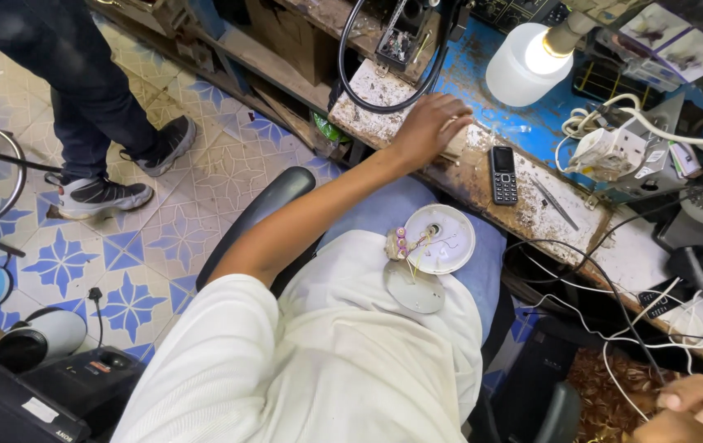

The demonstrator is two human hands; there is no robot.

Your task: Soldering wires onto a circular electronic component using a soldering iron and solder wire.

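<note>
Upper centre, our left hand [427,125] closes on a pale block [456,138]; lower right, our right hand [690,410] grips something unclear; the opened lamp base [443,239] waits on our lap.

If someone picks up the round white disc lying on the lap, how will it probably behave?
The round white disc looks like thin plastic, so probably light and stiff. Small parts and thin wires hang at its edge and may dangle or snag. It lies on soft cloth over the lap, so a push would likely make it slide off.

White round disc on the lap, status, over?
Left hand on crumbly bench edge. Right hand at frame corner, grip unclear. White round disc untouched on lap.
</note>
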